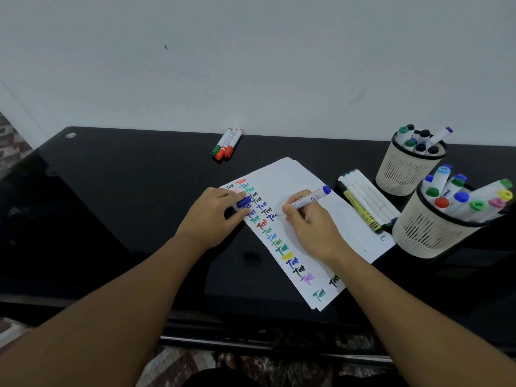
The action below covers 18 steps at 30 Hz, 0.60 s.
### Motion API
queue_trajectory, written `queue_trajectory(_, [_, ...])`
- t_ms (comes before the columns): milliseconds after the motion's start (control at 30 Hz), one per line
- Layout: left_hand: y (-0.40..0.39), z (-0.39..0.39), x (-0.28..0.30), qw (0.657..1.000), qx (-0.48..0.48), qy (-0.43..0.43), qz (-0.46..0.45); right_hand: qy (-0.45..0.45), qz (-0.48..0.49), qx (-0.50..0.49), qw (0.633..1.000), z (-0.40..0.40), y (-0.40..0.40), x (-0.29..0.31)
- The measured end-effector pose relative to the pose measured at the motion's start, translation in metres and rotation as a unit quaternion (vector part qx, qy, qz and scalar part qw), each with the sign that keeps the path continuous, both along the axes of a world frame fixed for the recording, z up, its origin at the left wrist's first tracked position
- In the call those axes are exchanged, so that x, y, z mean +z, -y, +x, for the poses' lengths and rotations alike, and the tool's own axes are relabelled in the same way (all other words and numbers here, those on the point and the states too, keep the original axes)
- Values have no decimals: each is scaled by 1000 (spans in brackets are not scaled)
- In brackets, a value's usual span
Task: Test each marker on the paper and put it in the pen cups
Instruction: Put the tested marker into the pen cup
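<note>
Glossy black table [117, 208] against a pale wall [251, 65], patterned floor [195, 367] below

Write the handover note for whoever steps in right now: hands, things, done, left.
Right hand grips the uncapped blue marker, tip on the paper, mid-word.
Left hand pinches the blue cap and rests on the paper's left edge.
Done: two columns of test words; both pen cups, far and near, hold markers.
Left: finish, cap and cup this one; then the three markers by the wall and the row of pens on the paper's right side.
</note>
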State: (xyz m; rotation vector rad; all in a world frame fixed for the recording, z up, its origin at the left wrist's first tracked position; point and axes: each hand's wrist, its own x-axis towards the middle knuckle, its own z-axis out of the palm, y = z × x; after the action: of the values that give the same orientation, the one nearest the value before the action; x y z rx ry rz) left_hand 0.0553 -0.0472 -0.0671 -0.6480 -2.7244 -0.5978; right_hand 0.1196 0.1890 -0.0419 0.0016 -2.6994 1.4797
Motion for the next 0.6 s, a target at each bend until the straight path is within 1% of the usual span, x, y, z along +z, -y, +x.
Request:
queue_trajectory(300, [0,-1,0,1000,-1,-2,-1,3,24,1,1000,-2,-1,-2])
queue_trajectory(467, [1,0,0,1000,-1,0,5,-2,6,-2,1000,-2,0,-1])
queue_trajectory(600, [1,0,-1,1000,5,5,16,-12,33,4,999,-1,1,-1])
